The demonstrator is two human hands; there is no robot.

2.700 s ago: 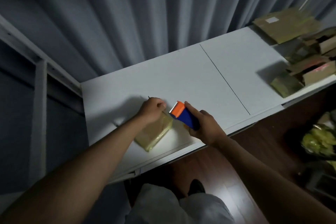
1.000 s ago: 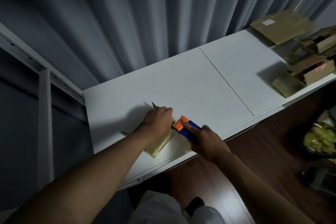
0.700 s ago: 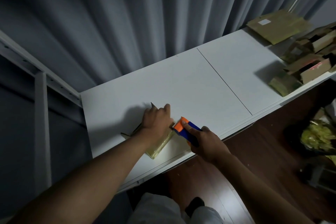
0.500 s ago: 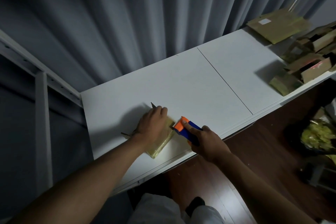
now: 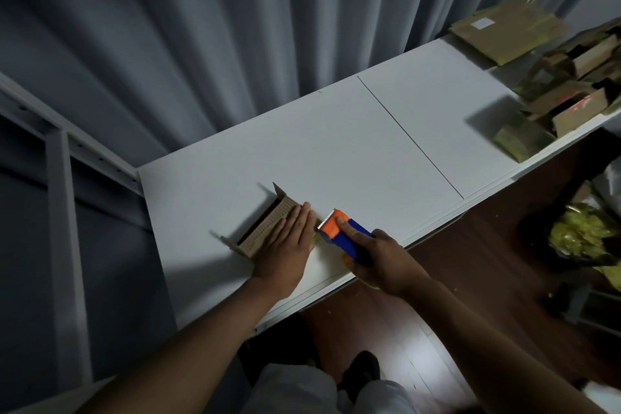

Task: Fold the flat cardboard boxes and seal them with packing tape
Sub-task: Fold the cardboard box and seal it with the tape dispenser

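A small brown cardboard box [image 5: 265, 228] lies on the white table [image 5: 336, 151] near its front edge, with short flaps sticking up at its far and left ends. My left hand [image 5: 287, 242] lies flat on top of the box with straight fingers, covering most of it. My right hand [image 5: 379, 257] grips a blue and orange tape dispenser [image 5: 339, 232]. The dispenser's serrated orange end sits at the box's right edge, next to my left fingertips.
Folded and flat cardboard boxes [image 5: 564, 91] are piled at the table's right end, with a flat stack [image 5: 504, 30] behind them. Grey curtains hang behind the table. A white shelf frame [image 5: 60, 198] stands to the left. A dark bin with yellowish scraps [image 5: 584, 235] is on the floor right.
My left hand has flattened and slid along the top of the box toward me. The box's end flaps now show beyond my hand. The dispenser has stayed at the box's right edge.
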